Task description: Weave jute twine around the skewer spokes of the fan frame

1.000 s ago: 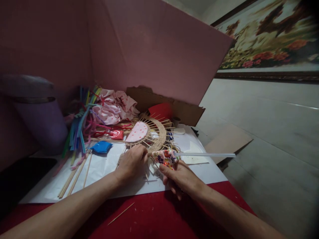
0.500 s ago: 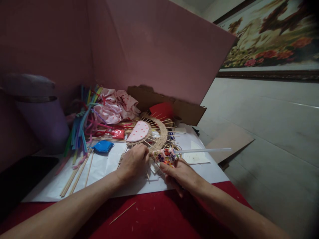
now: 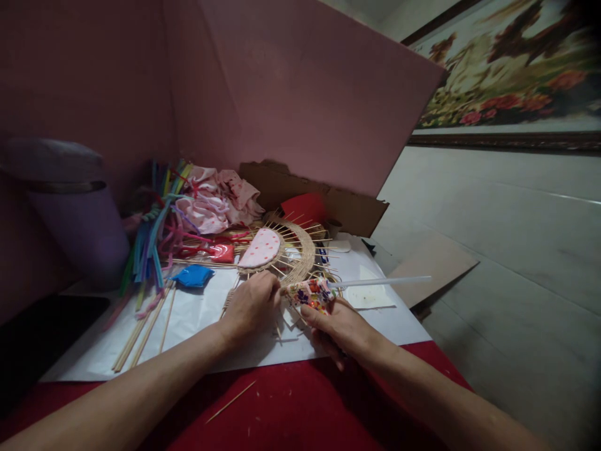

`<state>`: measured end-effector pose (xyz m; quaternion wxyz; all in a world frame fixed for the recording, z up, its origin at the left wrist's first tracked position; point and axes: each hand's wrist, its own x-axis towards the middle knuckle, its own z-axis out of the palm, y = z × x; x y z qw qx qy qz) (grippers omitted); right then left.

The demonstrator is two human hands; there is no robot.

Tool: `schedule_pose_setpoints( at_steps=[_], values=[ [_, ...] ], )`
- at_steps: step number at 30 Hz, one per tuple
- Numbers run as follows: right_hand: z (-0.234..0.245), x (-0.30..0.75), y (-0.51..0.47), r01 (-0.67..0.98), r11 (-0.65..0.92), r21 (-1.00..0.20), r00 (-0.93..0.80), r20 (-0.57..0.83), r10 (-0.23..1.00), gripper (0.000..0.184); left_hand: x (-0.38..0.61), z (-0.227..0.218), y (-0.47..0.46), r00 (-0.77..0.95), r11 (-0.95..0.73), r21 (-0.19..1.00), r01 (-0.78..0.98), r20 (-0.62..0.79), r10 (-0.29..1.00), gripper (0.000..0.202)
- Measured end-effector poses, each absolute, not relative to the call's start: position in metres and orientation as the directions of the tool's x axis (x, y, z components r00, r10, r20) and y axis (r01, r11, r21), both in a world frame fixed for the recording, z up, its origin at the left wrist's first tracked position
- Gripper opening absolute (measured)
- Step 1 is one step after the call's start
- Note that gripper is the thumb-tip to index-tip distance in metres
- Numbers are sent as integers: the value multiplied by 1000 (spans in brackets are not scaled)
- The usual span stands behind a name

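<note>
My right hand is wrapped round a flower-patterned hot glue gun. A long translucent glue stick juts from its rear to the right. The gun's tip points left, close against the fingers of my left hand. That hand is closed, knuckles up; whatever lies in its fingers is hidden. Twine-wound work shows at its left edge. Just beyond the hands lies a crescent of woven twine with thin sticks radiating out, beside a pink dotted fabric half-round.
Blue and red packets, loose wooden sticks and coloured pipe cleaners lie to the left. A purple tumbler stands behind them. One thin stick rests on the red cloth. Pink panels rise at the back.
The glue stick's rear end has shifted slightly left, toward the gun. Both hands stay almost where they were.
</note>
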<state>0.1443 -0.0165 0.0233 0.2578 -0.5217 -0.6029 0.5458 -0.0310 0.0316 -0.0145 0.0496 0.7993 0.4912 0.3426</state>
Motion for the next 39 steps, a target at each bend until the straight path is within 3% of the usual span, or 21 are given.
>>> schedule_pose_setpoints(
  at_steps=[39],
  values=[
    [26, 146, -19, 350, -161, -923, -310, -277, 910, 41, -31, -16, 33, 282, -527, 429, 734, 513, 811, 9]
  ],
)
